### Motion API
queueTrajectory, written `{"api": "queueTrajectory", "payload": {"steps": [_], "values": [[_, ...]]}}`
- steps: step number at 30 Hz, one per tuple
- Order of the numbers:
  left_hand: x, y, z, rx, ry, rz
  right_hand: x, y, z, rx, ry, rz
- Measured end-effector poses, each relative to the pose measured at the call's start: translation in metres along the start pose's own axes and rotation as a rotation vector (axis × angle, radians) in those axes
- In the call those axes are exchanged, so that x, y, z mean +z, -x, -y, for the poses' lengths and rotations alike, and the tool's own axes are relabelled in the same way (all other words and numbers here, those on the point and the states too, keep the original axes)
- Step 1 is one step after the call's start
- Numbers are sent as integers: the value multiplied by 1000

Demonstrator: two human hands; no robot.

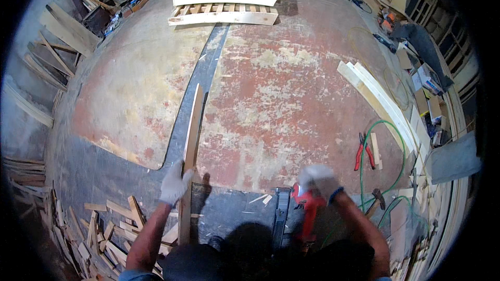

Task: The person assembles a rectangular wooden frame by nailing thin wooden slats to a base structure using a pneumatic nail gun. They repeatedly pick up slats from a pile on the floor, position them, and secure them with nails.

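My left hand (176,183), in a white glove, grips a long wooden board (193,130) by its near half, thumb laid over the edge. The board runs away from me, standing on its narrow side. At the right my gloved right hand (319,181) is smeared by motion. It is at the head of a red nail gun (309,217) with a long dark magazine (281,216); whether the fingers close on the gun cannot be made out. My legs and shadow hide the lower middle.
Slatted wooden frames (224,18) lie at the far side. On the right are long pale planks (377,101), red-handled pliers (363,153), a green hose (405,158) and a hammer (376,201). Wood offcuts (120,209) are heaped at the near left.
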State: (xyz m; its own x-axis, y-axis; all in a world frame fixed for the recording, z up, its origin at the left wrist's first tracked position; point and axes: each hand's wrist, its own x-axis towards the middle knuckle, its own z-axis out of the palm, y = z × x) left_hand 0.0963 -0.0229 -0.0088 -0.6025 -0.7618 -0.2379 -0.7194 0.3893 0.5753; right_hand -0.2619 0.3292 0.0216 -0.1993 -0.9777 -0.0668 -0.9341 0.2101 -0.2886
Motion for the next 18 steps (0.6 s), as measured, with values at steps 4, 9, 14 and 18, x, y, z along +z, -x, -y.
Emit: {"api": "queueTrajectory", "payload": {"steps": [4, 9, 14, 18], "values": [[15, 43, 25, 24, 43, -111, 53, 38, 33, 878, -1403, -7], [31, 44, 70, -173, -94, -54, -56, 9, 77, 334, -1302, 132], [24, 56, 51, -80, -227, -147, -200, -23, 166, -765, -959, 3], [22, 50, 9, -61, -248, -98, -209, -16, 186, -945, -894, -30]]}}
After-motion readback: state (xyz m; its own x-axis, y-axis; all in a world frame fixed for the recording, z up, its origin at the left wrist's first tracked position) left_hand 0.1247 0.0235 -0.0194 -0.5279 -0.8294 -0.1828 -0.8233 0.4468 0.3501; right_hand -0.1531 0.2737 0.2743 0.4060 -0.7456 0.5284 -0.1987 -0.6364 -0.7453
